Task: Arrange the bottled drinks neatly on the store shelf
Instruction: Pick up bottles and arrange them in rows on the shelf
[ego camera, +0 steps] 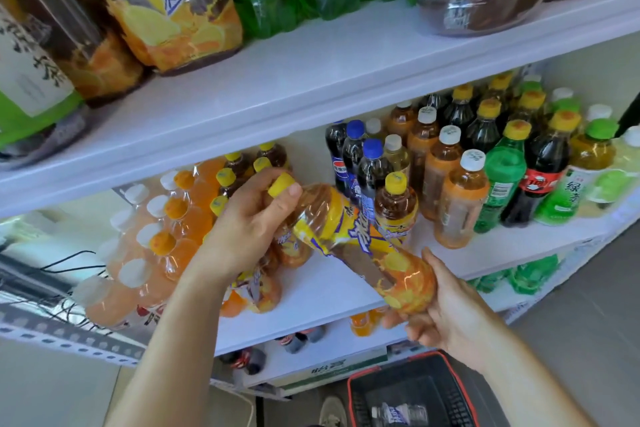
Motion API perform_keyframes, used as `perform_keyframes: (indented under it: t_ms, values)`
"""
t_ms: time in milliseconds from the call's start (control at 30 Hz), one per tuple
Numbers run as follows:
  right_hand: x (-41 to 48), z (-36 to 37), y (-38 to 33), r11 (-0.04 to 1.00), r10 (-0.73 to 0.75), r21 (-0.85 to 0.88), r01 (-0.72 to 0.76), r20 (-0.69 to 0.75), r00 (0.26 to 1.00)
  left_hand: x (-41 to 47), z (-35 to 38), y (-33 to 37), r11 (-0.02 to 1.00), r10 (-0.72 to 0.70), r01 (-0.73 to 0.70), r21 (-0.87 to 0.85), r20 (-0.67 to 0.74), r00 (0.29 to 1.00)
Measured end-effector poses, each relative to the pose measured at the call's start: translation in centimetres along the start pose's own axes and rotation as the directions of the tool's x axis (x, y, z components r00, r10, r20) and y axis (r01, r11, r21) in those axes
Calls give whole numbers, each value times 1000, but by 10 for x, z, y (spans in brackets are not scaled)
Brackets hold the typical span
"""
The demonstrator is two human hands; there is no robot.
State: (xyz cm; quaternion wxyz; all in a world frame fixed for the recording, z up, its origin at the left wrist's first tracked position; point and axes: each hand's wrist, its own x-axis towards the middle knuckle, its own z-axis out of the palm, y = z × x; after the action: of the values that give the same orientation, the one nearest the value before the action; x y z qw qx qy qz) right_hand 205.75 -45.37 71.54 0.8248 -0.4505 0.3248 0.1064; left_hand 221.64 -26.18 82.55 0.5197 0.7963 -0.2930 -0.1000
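Observation:
I hold one iced tea bottle (349, 236) with a yellow cap and yellow-orange label, tilted almost flat in front of the middle shelf (332, 284). My left hand (249, 218) grips its neck and cap end. My right hand (446, 305) cups its base from below. Just behind it another iced tea bottle (396, 208) of the same kind stands upright on the shelf. More yellow-capped tea bottles (235, 170) stand behind my left hand, partly hidden.
Shrink-wrapped orange drink bottles (156, 246) fill the shelf's left. Cola bottles (356, 156), orange-labelled tea bottles (453, 191) and green bottles (502, 184) stand at right. Large bottles (173, 3) line the upper shelf. A black basket (415, 392) with red rim sits on the floor.

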Motion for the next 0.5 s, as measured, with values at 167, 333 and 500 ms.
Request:
perform_keyframes:
  t_ms: [167,333,500]
  values:
    - [10,3,-7,859,-342,-455,235,-168,925,16,6,-9,774,226,-122,621,-91,970]
    - [11,-2,-33,527,-714,-757,385,-149,684,58,32,-27,506,244,-58,861,-78,967]
    - [18,6,-54,339,-849,-821,460,-57,525,122,52,-53,502,84,102,859,-166,982]
